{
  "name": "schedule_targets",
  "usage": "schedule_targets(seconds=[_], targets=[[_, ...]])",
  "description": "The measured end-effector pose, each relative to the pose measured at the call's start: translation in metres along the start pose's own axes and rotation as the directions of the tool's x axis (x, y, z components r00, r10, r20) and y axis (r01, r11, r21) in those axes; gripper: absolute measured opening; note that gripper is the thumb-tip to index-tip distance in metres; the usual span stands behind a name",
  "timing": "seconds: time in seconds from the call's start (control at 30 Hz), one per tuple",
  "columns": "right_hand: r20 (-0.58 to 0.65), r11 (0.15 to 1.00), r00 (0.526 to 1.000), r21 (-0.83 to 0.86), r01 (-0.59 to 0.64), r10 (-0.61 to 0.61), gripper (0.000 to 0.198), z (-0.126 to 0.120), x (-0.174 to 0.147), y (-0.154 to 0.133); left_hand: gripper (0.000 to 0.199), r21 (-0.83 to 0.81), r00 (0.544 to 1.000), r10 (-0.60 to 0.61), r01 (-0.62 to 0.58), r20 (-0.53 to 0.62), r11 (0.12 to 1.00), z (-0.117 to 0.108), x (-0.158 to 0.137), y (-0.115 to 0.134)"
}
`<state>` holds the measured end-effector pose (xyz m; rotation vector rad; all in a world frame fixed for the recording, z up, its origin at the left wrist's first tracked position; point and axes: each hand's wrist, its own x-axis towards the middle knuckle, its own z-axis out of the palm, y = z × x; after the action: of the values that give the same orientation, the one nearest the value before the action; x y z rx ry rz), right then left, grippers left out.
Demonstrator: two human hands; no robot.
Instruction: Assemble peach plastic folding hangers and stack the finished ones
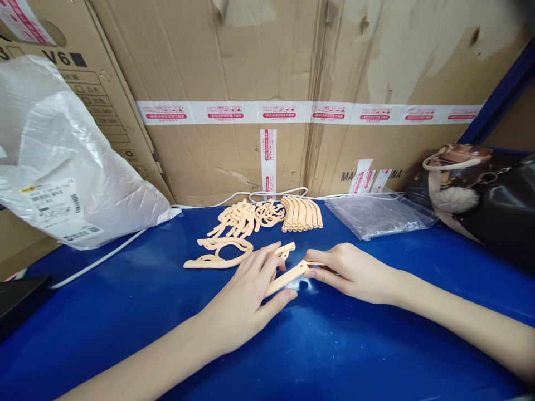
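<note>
My left hand (248,289) rests over a cream plastic folding-hanger arm (286,279), steadying it just above the table; the thumb lies along the near side. Another cream piece (286,249) shows beyond its fingertips, partly hidden by them. My right hand (346,273) is closed in a pinch on a thin cream hanger part (314,263), which touches the holed end of the arm. To the left of my fingers lie joined hanger pieces (219,263). Behind them are a heap of curved parts (236,217), some small hooks (270,213) and a neat stack of arms (301,213).
Large cardboard boxes (229,161) wall off the back of the blue table (334,345). A white plastic parcel bag (79,161) stands left, a clear plastic bag (380,214) back right. Beside that sits a dark bag (501,200) with a bottle (453,167). A white cable (100,259) crosses the left side.
</note>
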<state>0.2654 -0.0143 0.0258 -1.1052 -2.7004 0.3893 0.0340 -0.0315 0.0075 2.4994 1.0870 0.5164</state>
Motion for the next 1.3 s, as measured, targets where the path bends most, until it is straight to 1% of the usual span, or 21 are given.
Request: schedule_targets(seconds=[0.07,0.17,0.3,0.43,0.57,0.63,0.73,0.8,0.87,0.93,1.1,1.3], targets=[[-0.009,1.000,1.000,0.009,-0.005,0.005,0.033,0.000,0.001,0.002,0.039,0.015,0.999,0.006,-0.006,0.034,1.000,-0.001,0.000,0.000],[-0.006,0.999,1.000,0.037,0.005,-0.005,0.031,-0.001,0.001,0.005,0.040,0.022,0.998,0.005,-0.007,0.061,1.000,-0.003,-0.001,0.000],[0.009,0.998,0.999,0.063,0.030,-0.031,0.031,-0.001,0.000,0.005,0.042,0.032,0.999,0.013,-0.015,0.050,0.999,-0.002,-0.001,0.000],[0.008,0.998,0.999,0.047,0.042,-0.043,0.031,-0.002,-0.001,0.002,0.037,0.039,0.999,-0.005,0.003,0.032,0.999,0.000,-0.001,0.001],[0.014,0.996,0.998,0.072,0.059,-0.060,0.028,-0.002,-0.001,0.002,0.035,0.041,1.000,-0.014,0.015,-0.022,0.999,0.005,-0.002,0.002],[0.018,0.996,0.999,0.071,0.049,-0.050,0.030,-0.002,0.000,0.002,0.035,0.039,0.999,-0.022,0.024,-0.041,0.999,0.007,-0.002,0.002],[0.016,0.998,0.999,0.045,0.032,-0.033,0.033,-0.001,0.000,0.002,0.036,0.035,0.999,-0.031,0.033,-0.033,0.999,0.007,-0.002,0.003],[0.016,0.999,0.999,0.026,0.034,-0.034,0.033,0.001,0.001,0.003,0.037,0.035,0.999,-0.036,0.036,0.007,0.999,0.004,-0.002,0.003],[0.012,0.999,0.999,-0.020,0.035,-0.035,0.034,0.003,0.001,0.003,0.038,0.033,0.997,-0.042,0.040,0.060,0.999,0.001,-0.001,0.003],[0.002,0.994,0.999,-0.101,0.037,-0.037,0.035,0.005,0.000,0.002,0.039,0.029,0.995,-0.049,0.047,0.092,0.998,-0.002,-0.001,0.004],[-0.034,0.944,0.996,-0.322,0.073,-0.088,0.039,0.008,-0.002,0.002,0.038,0.029,0.995,-0.051,0.048,0.088,0.998,-0.003,0.000,0.003],[-0.073,0.852,0.980,-0.510,0.121,-0.183,0.043,0.011,-0.003,0.005,0.038,0.047,0.996,-0.033,0.029,0.089,0.998,-0.001,0.000,0.001]])
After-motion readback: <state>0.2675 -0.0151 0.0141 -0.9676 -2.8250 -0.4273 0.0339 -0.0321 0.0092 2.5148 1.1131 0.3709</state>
